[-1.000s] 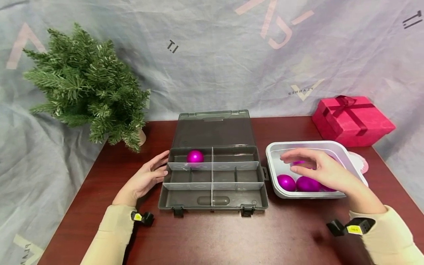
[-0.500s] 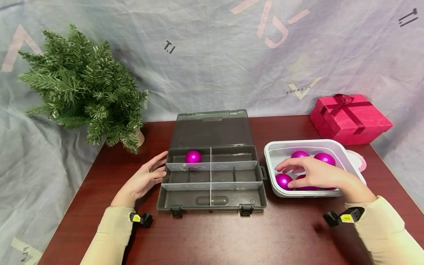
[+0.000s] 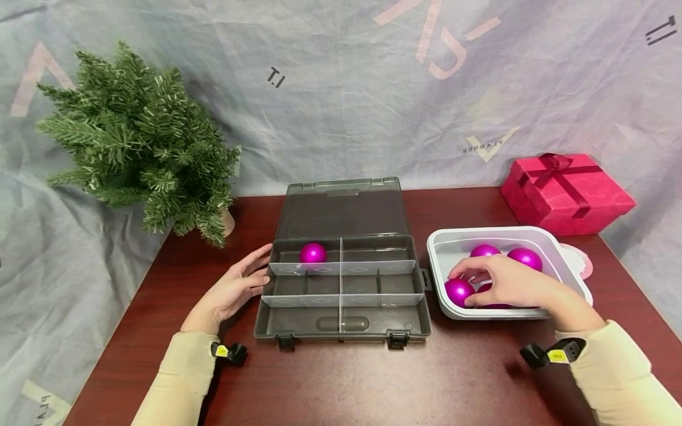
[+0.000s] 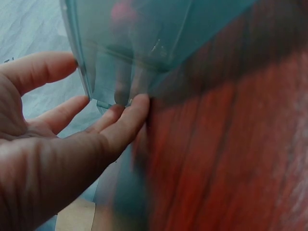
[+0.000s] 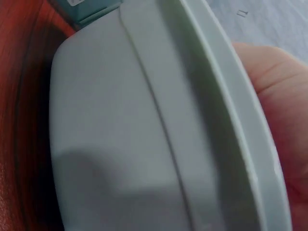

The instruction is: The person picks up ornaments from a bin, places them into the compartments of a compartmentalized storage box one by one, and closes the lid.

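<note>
My left hand (image 3: 234, 290) rests its fingertips against the left side of a grey see-through compartment box (image 3: 298, 319), its lid tipped back. In the left wrist view, the fingers touch the box's outer wall (image 4: 96, 62). One shiny magenta ball (image 3: 313, 254) sits in the back left compartment. On the right, my right hand (image 3: 519, 284) reaches into a white plastic tub (image 3: 442, 257) and pinches the front left magenta ball (image 3: 458, 292) between thumb and fingers. Several more magenta balls (image 3: 526, 258) lie in the tub, one partly under the hand. The tub wall (image 5: 110, 120) hides the fingers in the right wrist view.
A small artificial fir tree (image 3: 144, 142) stands at the back left. Behind the tub is a red gift box (image 3: 575, 195) with a bow. A pink and white item (image 3: 578, 260) shows beside the tub's right edge. A grey printed cloth (image 3: 341, 106) hangs behind the dark red table (image 3: 341, 384).
My right hand has come down into the tub and closed its thumb and fingers on the front left ball. The left hand stays against the box.
</note>
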